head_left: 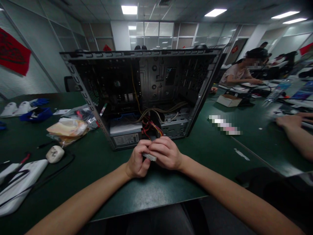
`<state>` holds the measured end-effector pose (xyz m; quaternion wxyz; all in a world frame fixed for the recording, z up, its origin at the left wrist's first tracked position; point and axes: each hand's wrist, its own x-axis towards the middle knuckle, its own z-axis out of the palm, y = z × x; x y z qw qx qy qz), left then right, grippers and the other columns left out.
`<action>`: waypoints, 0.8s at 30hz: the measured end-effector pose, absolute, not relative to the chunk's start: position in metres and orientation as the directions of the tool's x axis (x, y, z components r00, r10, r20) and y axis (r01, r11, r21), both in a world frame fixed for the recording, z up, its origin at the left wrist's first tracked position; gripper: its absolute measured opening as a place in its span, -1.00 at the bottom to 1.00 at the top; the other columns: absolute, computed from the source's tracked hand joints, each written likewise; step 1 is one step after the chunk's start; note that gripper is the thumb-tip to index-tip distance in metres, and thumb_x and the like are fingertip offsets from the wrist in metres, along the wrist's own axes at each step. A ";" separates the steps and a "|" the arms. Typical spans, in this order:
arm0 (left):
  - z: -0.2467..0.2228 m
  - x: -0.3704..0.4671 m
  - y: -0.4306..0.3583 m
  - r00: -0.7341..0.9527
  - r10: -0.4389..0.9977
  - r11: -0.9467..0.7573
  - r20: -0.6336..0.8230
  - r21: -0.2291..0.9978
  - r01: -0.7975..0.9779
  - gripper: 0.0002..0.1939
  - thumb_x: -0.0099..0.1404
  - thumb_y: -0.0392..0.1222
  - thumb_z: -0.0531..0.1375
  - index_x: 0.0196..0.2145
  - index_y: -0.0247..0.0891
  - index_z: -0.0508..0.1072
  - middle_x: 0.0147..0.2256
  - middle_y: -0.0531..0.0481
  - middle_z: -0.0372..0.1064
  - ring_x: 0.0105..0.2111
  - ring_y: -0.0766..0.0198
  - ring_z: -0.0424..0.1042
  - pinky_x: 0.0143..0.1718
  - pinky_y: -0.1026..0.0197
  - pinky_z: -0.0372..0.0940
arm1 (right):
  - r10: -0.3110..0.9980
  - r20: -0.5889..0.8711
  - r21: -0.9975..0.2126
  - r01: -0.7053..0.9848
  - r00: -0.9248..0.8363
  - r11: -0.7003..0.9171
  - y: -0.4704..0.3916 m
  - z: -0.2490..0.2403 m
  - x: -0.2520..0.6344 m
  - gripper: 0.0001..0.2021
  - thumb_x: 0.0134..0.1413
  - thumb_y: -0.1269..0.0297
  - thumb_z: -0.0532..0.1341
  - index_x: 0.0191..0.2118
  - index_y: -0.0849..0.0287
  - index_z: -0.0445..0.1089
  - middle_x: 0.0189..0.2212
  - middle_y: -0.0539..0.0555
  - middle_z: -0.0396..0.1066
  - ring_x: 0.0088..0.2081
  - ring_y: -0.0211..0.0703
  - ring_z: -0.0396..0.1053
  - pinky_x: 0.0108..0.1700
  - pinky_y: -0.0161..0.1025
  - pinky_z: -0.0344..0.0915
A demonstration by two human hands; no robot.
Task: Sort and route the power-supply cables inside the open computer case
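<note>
An open black computer case point(158, 54) stands on the green table, its inside facing me. In its lower left is a silver power supply point(126, 138). Red, yellow and black wires point(153, 125) run out of the case to my hands. My left hand point(140, 160) and my right hand point(167, 152) meet just in front of the case. Between them they grip a white multi-pin connector point(149, 157), fingers closed around it. The wires' near ends are hidden by my fingers.
On the left lie a plastic bag of parts point(67, 129), a blue tray point(36, 114), a white plug block point(55, 154) and a white device point(22, 186) with cables. On the right are an open box point(228, 100) and a person's arm point(297, 133). Another person point(242, 70) sits farther back.
</note>
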<state>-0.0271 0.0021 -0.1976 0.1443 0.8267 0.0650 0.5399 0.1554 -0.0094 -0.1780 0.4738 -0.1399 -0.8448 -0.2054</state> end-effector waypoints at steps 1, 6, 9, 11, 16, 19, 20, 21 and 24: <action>-0.198 -0.027 0.002 0.406 0.260 -0.950 0.876 0.307 -0.052 -0.76 0.40 -0.15 -0.03 0.01 -0.16 0.12 -0.11 -0.18 0.20 -0.10 0.03 0.30 -0.13 -0.09 0.33 | 0.052 0.858 0.206 0.435 -0.511 0.877 -0.009 -0.178 0.155 -0.77 0.29 0.32 0.09 -0.06 0.09 0.45 -0.17 0.13 0.48 -0.06 -0.06 0.36 -0.06 -0.06 0.35; -0.197 -0.024 0.004 0.407 0.267 -0.947 0.874 0.316 -0.056 -0.72 0.41 -0.01 0.01 0.00 -0.15 0.10 -0.10 -0.16 0.17 -0.10 0.05 0.27 -0.12 -0.08 0.32 | 0.067 0.867 0.177 0.430 -0.494 0.885 -0.008 -0.178 0.155 -0.75 0.28 0.31 0.10 -0.01 0.16 0.42 -0.19 0.16 0.47 -0.11 -0.05 0.37 -0.12 -0.11 0.39; -0.196 -0.023 0.005 0.404 0.303 -0.938 0.863 0.344 -0.032 -0.74 0.43 0.01 -0.01 -0.03 -0.15 0.10 -0.12 -0.14 0.16 -0.10 0.07 0.27 -0.12 -0.08 0.31 | 0.119 0.861 0.121 0.425 -0.495 0.897 -0.007 -0.179 0.154 -0.72 0.27 0.26 0.12 0.03 0.16 0.41 -0.18 0.17 0.46 -0.10 -0.04 0.36 -0.10 -0.10 0.40; -0.196 -0.022 0.004 0.400 0.321 -0.934 0.858 0.356 -0.014 -0.77 0.44 -0.01 -0.03 -0.04 -0.14 0.10 -0.11 -0.13 0.16 -0.10 0.08 0.26 -0.12 -0.07 0.30 | 0.168 0.851 0.070 0.425 -0.498 0.902 -0.006 -0.181 0.154 -0.71 0.26 0.24 0.12 0.04 0.15 0.40 -0.16 0.17 0.45 -0.09 -0.03 0.36 -0.07 -0.08 0.40; -0.195 -0.019 -0.002 0.353 0.384 -0.911 0.853 0.413 -0.005 -0.79 0.44 -0.01 -0.03 -0.07 -0.15 0.12 -0.07 -0.14 0.12 -0.03 0.06 0.21 -0.05 -0.10 0.25 | 0.211 0.866 0.009 0.436 -0.454 0.900 -0.007 -0.181 0.153 -0.70 0.19 0.25 0.18 0.03 0.14 0.40 -0.08 0.20 0.36 -0.04 0.01 0.33 -0.02 -0.03 0.37; -0.196 -0.019 -0.004 0.336 0.431 -0.888 0.838 0.459 -0.006 -0.80 0.45 -0.02 -0.04 -0.09 -0.16 0.14 -0.07 -0.14 0.11 -0.02 0.06 0.19 -0.02 -0.08 0.23 | 0.245 0.863 -0.022 0.451 -0.442 0.892 -0.008 -0.180 0.152 -0.73 0.17 0.28 0.19 -0.02 0.16 0.41 -0.07 0.22 0.32 -0.03 0.02 0.33 -0.02 -0.01 0.38; -0.196 -0.019 -0.004 0.328 0.448 -0.880 0.832 0.476 -0.006 -0.80 0.45 -0.01 -0.04 -0.10 -0.16 0.15 -0.07 -0.14 0.11 -0.01 0.07 0.20 -0.01 -0.06 0.23 | 0.260 0.853 -0.034 0.448 -0.452 0.893 -0.008 -0.180 0.151 -0.74 0.17 0.30 0.18 -0.03 0.17 0.40 -0.06 0.23 0.31 -0.02 0.02 0.32 -0.02 -0.02 0.39; -0.197 -0.019 -0.003 0.321 0.464 -0.871 0.825 0.492 -0.005 -0.80 0.45 -0.02 -0.04 -0.10 -0.16 0.16 -0.07 -0.14 0.11 -0.01 0.07 0.20 -0.01 -0.05 0.22 | 0.278 0.841 -0.049 0.446 -0.464 0.894 -0.007 -0.180 0.151 -0.75 0.17 0.32 0.17 -0.04 0.18 0.40 -0.04 0.24 0.30 0.01 0.02 0.31 -0.01 -0.04 0.39; -0.197 -0.020 0.000 0.291 0.499 -0.851 0.816 0.525 -0.012 -0.82 0.44 -0.04 -0.02 -0.11 -0.17 0.17 -0.09 -0.13 0.12 -0.02 0.08 0.21 0.00 -0.03 0.20 | 0.330 0.800 -0.095 0.437 -0.501 0.894 -0.005 -0.181 0.151 -0.82 0.20 0.36 0.14 -0.11 0.22 0.40 -0.05 0.27 0.32 0.02 -0.02 0.33 -0.03 -0.12 0.41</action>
